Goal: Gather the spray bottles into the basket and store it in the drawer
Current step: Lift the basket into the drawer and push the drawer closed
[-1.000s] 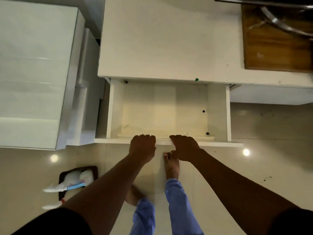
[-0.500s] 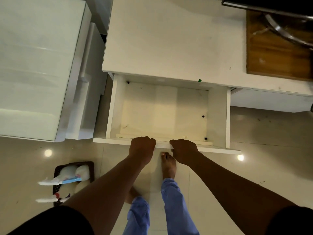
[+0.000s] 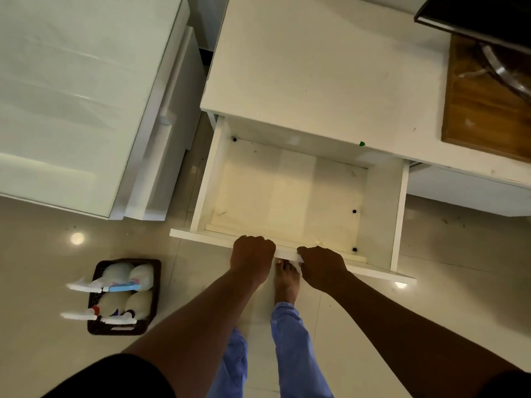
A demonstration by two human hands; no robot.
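Note:
A white drawer (image 3: 379, 202) stands pulled out from under the white counter, its pale inside bare. My left hand (image 3: 253, 258) and my right hand (image 3: 321, 268) both grip the drawer's front edge, side by side. On the floor at the lower left sits a dark woven basket (image 3: 99, 326) holding several white spray bottles (image 3: 115, 282), nozzles pointing left over its rim. One bottle has a blue trigger, another a red one.
White counter top (image 3: 316, 67) above the drawer, with a wooden board (image 3: 482, 110) at its right. A glossy white cabinet (image 3: 71, 96) stands to the left. Shiny tiled floor (image 3: 43, 282) surrounds the basket; my bare foot (image 3: 286, 282) and blue trouser legs are below the drawer front.
The drawer has slid further out toward me with both hands on its front. The view has shifted, bringing the whole basket into sight at the lower left.

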